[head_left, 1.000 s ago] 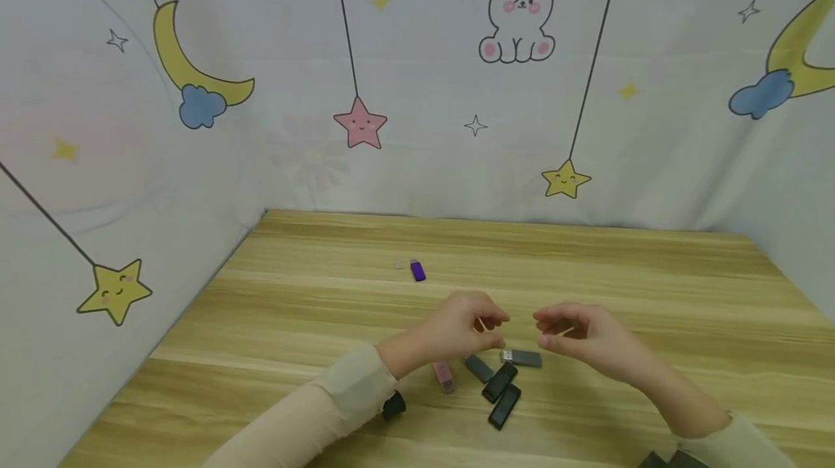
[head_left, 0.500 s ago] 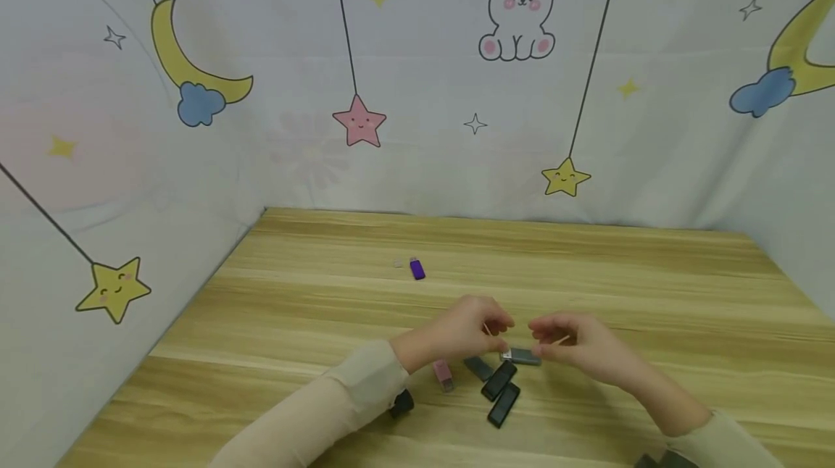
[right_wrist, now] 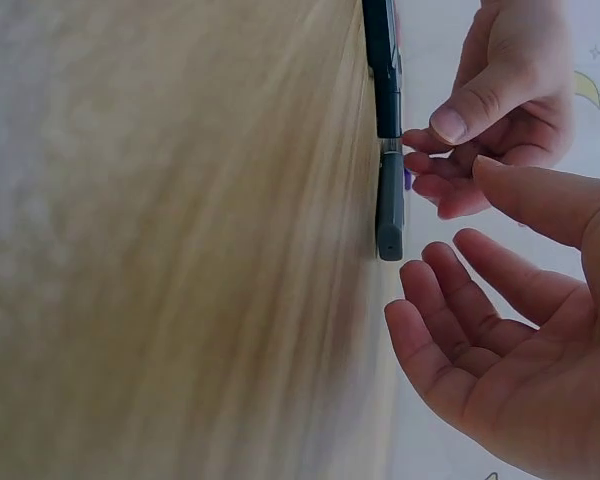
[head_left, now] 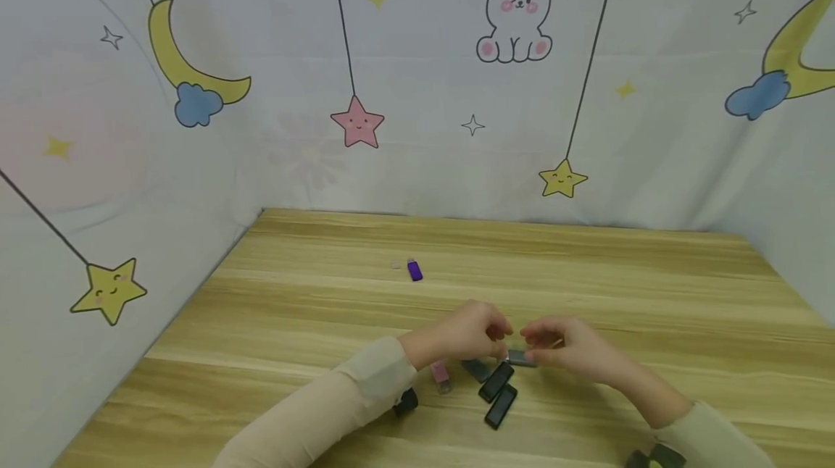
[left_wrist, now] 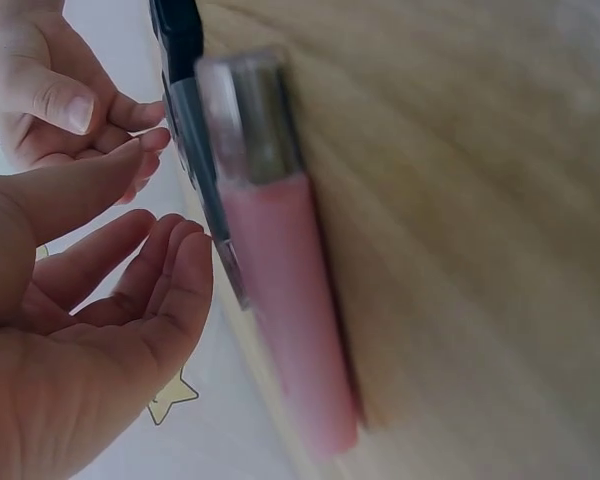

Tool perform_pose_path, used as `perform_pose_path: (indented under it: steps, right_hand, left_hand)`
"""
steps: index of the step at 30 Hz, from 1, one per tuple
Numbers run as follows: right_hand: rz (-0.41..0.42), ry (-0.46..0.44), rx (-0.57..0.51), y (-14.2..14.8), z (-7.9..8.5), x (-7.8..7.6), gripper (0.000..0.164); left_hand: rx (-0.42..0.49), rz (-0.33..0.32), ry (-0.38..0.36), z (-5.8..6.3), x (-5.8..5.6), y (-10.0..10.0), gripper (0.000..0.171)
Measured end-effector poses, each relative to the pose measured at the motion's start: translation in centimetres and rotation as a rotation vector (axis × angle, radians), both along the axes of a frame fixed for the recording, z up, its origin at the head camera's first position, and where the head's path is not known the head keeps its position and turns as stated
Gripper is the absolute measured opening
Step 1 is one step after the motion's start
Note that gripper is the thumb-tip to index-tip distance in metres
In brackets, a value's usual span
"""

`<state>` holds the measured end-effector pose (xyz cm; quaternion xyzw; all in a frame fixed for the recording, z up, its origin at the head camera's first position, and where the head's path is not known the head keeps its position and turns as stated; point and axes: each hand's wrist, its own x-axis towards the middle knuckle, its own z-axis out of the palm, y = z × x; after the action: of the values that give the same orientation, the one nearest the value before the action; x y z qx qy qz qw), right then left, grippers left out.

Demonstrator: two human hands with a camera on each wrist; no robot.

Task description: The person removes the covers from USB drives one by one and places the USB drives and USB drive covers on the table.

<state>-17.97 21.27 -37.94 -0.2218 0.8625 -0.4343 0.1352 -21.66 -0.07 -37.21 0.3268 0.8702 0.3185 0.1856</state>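
A grey USB stick [head_left: 520,358] with a metal plug lies on the wooden table between the two hands. Just left of its plug hovers the left hand [head_left: 466,330], thumb and fingers loosely bent and apart. From the other side the right hand [head_left: 574,348] reaches to the stick's grey end, its thumb overlapping it in the head view. The right wrist view shows a gap between the right hand [right_wrist: 530,350] and the grey stick [right_wrist: 391,205]. Nothing sits between either hand's fingers. Below the left hand lies a pink USB stick [left_wrist: 290,300] with a clear cap.
Close to the grey stick lie a dark grey stick [head_left: 476,369] and two black sticks, one upper [head_left: 496,382] and one lower [head_left: 501,406]. Farther back are a purple USB stick [head_left: 414,271] and a small pale piece [head_left: 395,265]. A patterned curtain [head_left: 417,164] borders the table.
Both hands have come lower and closer to the grey USB stick, the right hand moving leftward over its end. The sticks lie where they were.
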Motion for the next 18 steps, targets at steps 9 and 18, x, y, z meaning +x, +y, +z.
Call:
perform_pose_path:
  steps: [9, 18]
  right_hand:
    - [0.022, 0.0, 0.029, -0.37, -0.21, -0.29, 0.039]
    - [0.053, 0.028, 0.048, -0.81, -0.49, -0.56, 0.038]
  left_hand:
    - [-0.055, -0.039, 0.023, 0.04, -0.16, 0.17, 0.03]
    - [-0.094, -0.054, 0.046, -0.3, -0.48, 0.38, 0.029]
